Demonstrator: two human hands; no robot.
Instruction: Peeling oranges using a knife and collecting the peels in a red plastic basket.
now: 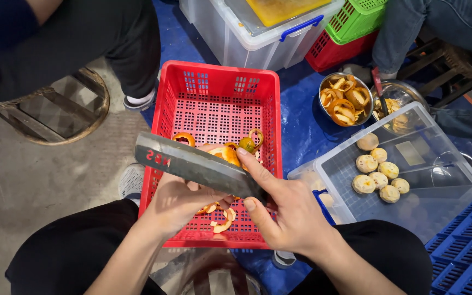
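**Peeling over the red basket**

Bare concrete floor on the left, blue tarp (301,128) spread across the right. Far left, a round wooden stool (55,112) with another person's dark trouser leg and a white shoe (140,101) beside it.

Next, centre stage: red plastic basket (218,104) on the floor between the knees, mostly bare mesh, with curls of orange peel (222,221) lying on the near side and a few more at mid-basket.

Over it, left hand (178,202) curled shut under a small orange fruit (226,154), fingers wrapped around it, fruit half hidden behind the blade. Big grey cleaver (195,164) lying flat and slanted across the fruit, blunt tip pointing up-left, red marks painted on its side. Right hand (290,210) clamped on the handle end, forefinger stretched along the blade, thumb pressed underneath. Handle itself hidden in the palm.

Behind the basket, a clear storage box with a blue latch (247,41) and something yellow on its lid. Beside that, a green basket (356,19) stacked on another red one.

Moving right: metal bowl (345,98) piled with orange peel rings, then a second metal bowl (397,95) touching it, contents hard to make out. Just in front, a clear tub (438,191) holding a cluster of pale peeled fruits (379,172). Bottom right corner, a blue crate (468,248). Top right, another seated person's jeans and a low wooden stool.
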